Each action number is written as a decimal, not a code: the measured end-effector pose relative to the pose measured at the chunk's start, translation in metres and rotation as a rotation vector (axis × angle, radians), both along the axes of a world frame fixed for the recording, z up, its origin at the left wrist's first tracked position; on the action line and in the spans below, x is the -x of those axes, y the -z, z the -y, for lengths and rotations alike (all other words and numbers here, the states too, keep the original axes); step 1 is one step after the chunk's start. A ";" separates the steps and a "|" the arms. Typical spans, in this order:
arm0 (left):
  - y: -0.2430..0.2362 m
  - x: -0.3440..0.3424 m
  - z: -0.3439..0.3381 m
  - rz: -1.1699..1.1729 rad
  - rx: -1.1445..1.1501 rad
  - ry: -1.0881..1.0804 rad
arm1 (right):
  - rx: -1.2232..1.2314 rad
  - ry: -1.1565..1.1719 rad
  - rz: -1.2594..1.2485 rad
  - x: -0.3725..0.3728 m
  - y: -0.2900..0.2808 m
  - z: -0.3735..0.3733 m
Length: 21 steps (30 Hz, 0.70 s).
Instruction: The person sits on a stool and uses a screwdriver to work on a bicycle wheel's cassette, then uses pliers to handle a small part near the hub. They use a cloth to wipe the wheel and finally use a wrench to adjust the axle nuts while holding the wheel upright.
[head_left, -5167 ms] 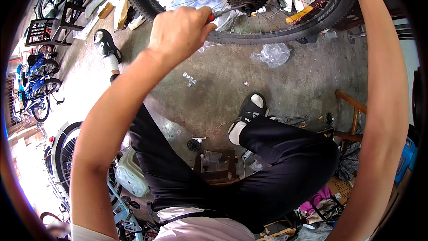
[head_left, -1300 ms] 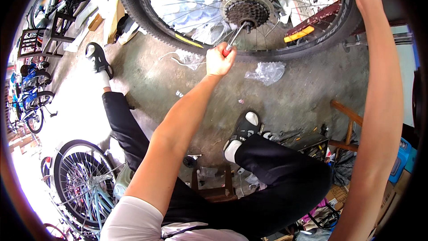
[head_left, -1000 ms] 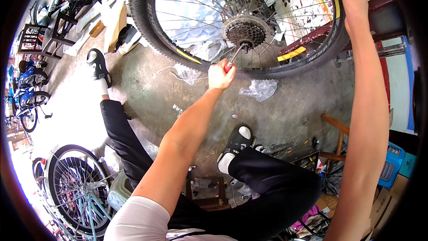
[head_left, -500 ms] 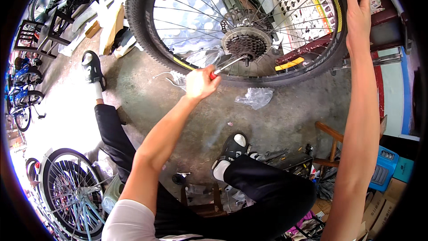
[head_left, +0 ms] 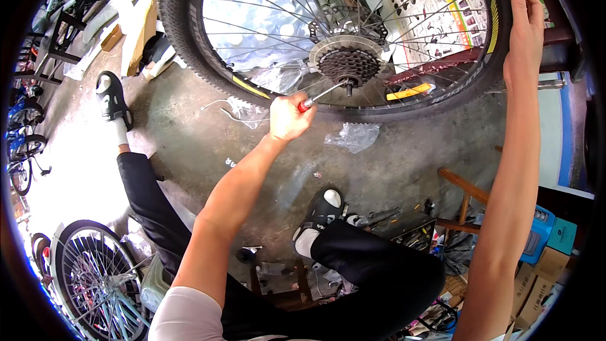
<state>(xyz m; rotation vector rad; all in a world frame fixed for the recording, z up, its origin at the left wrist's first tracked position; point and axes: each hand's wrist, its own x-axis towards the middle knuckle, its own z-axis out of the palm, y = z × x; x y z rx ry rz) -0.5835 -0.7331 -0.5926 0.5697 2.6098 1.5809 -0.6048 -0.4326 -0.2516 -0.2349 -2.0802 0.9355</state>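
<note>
A bicycle wheel (head_left: 167,12) with a knobbly black tyre fills the upper part of the head view. At its hub sits a dark rear cassette (head_left: 344,66) with an axle end sticking out toward me. My left hand (head_left: 289,118) is closed around the red handle of a screwdriver (head_left: 325,93), whose metal shaft reaches up to the hub by the axle. The tip's exact contact is too small to make out. My right hand (head_left: 525,38) rests along the tyre at the wheel's right side, its fingers stretched out over the rubber.
A clear plastic bag (head_left: 353,137) lies on the floor below the wheel. Another bicycle wheel (head_left: 95,278) stands at the lower left. Cardboard boxes (head_left: 533,290), a blue case (head_left: 536,233) and a wooden stool (head_left: 464,189) are at the right. Wood pieces (head_left: 142,38) lie at upper left.
The view has shifted slightly, so the floor and nearby things sit farther left. My left hand still grips the screwdriver at the hub, and my right hand stays on the tyre.
</note>
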 end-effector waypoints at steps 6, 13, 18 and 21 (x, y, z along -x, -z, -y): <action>0.019 0.005 -0.016 -0.137 -0.200 -0.026 | 0.031 -0.029 -0.045 -0.005 0.006 0.002; 0.028 0.013 -0.018 -0.142 -0.225 0.076 | 0.080 -0.014 -0.100 -0.005 0.005 -0.004; 0.032 0.004 -0.018 -0.092 -0.214 0.088 | 0.021 0.018 -0.030 0.001 0.009 0.000; 0.015 -0.005 -0.014 -0.062 -0.141 0.019 | -0.089 0.058 0.002 0.001 0.002 -0.008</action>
